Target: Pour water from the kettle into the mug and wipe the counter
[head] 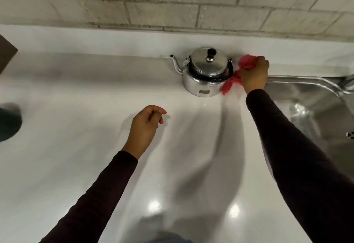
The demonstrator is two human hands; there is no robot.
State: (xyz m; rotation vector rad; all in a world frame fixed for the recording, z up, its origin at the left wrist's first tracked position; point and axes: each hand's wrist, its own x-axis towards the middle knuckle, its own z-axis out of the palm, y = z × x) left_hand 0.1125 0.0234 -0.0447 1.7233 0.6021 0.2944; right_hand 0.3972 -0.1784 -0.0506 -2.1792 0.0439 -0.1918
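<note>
A shiny metal kettle (206, 73) with a black lid knob stands on the white counter (95, 147) near the back wall, spout pointing left. My right hand (253, 76) is just right of the kettle, closed around a bunched pink cloth (232, 83) whose lower end hangs against the kettle's side. My left hand (146, 126) hovers over the counter in front of the kettle, fingers loosely curled and holding nothing. A dark round object (8, 122) at the left edge is blurred; I cannot tell if it is the mug.
A steel sink (316, 108) lies at the right, with its rim running behind my right hand. A tiled wall (172, 3) rises behind the counter's white upstand. A brown object (6, 51) pokes in at the far left.
</note>
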